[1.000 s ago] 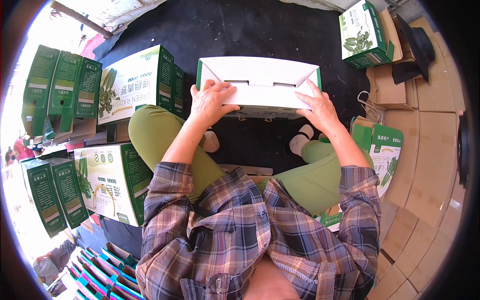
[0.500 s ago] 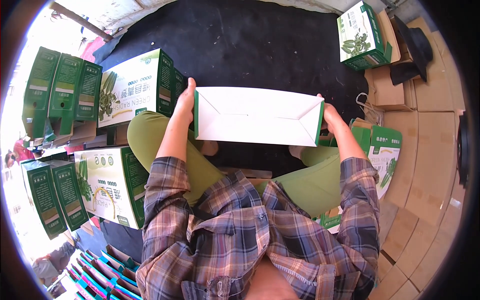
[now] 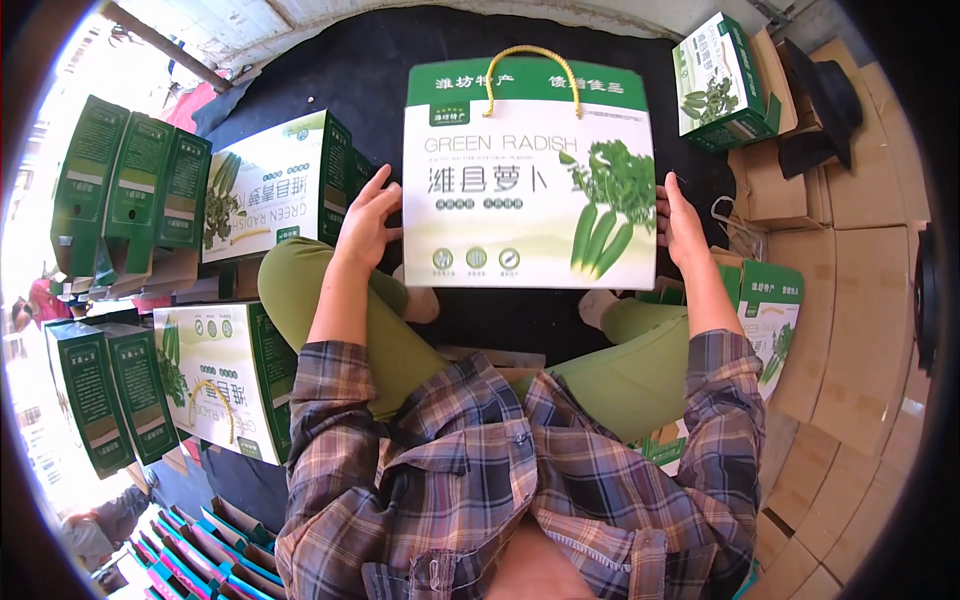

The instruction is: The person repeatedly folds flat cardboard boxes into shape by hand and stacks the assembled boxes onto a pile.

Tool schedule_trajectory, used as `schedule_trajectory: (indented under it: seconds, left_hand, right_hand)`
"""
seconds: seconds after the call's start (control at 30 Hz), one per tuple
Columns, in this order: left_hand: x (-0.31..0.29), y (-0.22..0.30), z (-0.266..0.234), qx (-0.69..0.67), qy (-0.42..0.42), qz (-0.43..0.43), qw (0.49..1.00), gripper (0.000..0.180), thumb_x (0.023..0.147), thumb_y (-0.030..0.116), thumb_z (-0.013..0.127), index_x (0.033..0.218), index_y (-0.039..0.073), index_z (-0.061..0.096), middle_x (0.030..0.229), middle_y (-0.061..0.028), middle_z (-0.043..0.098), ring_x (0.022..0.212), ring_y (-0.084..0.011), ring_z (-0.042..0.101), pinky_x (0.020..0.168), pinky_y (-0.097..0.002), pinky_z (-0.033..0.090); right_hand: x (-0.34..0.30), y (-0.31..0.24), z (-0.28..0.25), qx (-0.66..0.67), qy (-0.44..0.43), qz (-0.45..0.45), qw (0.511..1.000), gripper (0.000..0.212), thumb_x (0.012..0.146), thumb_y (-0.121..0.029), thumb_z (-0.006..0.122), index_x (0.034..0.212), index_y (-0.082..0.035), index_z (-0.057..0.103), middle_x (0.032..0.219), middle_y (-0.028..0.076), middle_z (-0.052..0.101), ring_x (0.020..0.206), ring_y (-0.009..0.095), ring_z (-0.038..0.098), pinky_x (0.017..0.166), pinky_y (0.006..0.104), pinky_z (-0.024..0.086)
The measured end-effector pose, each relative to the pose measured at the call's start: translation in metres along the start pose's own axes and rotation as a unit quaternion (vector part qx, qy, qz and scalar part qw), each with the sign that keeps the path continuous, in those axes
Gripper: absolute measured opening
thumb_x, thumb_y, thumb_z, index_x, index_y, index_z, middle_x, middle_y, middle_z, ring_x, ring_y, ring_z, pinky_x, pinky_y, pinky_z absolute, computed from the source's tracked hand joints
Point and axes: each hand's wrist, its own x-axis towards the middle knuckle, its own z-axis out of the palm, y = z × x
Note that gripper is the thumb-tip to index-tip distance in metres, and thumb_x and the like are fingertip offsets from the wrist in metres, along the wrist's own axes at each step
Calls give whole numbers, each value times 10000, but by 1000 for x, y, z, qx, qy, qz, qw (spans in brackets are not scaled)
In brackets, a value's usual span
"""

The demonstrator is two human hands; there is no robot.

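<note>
A white and green gift carton (image 3: pixel 500 215) with printed green radishes and leaves faces me at the centre, between my knees. A yellow rope handle (image 3: pixel 533 50) loops up from its green top band. My left hand (image 3: pixel 368 222) is at the carton's left edge, thumb and fingers spread, fingertips meeting the side. Against the opposite side, my right hand (image 3: pixel 682 225) rests with its fingers pointing mostly away from me. The carton sits between both hands. Its back and underside are hidden, as is whatever lies beneath it.
Similar cartons (image 3: pixel 265 185) stand in two groups at left. More cartons are at far right (image 3: pixel 715 80) and beside my right knee (image 3: pixel 765 320). Brown cardboard boxes (image 3: pixel 865 300) line the right side, with a black hat (image 3: pixel 825 100) on them. Black sheeting (image 3: pixel 330 60) covers the floor.
The carton has been turned: its plain white folded bottom faced me before, and now its printed front and rope handle show. My left hand's fingers have spread; both hands stay at its sides.
</note>
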Motion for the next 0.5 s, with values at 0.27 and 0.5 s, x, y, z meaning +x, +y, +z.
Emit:
schedule_trajectory:
  seconds: [0.27,0.5]
  left_hand:
    - [32,-34,-13,-7,56,-77,995,341,925,365,547,1131,100,602,1056,-44,571,1025,-220,524,861,-481,436]
    - [33,-47,-15,124,63,-120,983,304,895,213,567,1162,78,620,1057,-56,650,976,-223,601,859,-434,445]
  right_hand:
    - [-4,19,14,-88,-45,17,995,376,935,-325,521,1243,-111,550,1170,72,608,1047,240,596,878,462,471]
    - [9,49,5,-265,-56,83,959,421,925,-245,525,1312,-84,493,1253,113,589,1127,293,576,815,462,508]
